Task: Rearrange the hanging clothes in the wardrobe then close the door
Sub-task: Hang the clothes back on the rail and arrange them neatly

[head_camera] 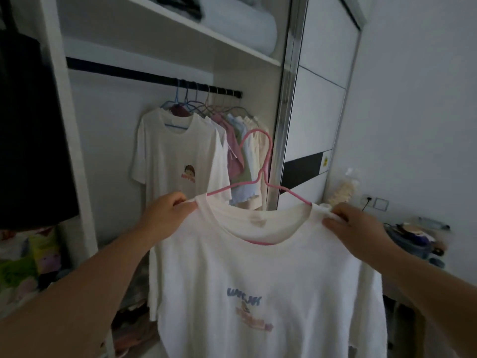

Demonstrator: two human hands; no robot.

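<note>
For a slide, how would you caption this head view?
Both hands, left and right, hold a white T-shirt on a pink hanger before the open wardrobe.

We hold a T-shirt [268, 293] on its hanger [260, 174] before the wardrobe; behind it more clothes [206, 156] hang from the rail [144, 74], under a shelf [196, 34], the sliding door [317, 99] to their right.

Single head-worn view, close to the open wardrobe [77, 151].
Faces forward, slightly down; hanging rail [154, 76] ahead at upper centre, sliding door [317, 112] right.
</note>
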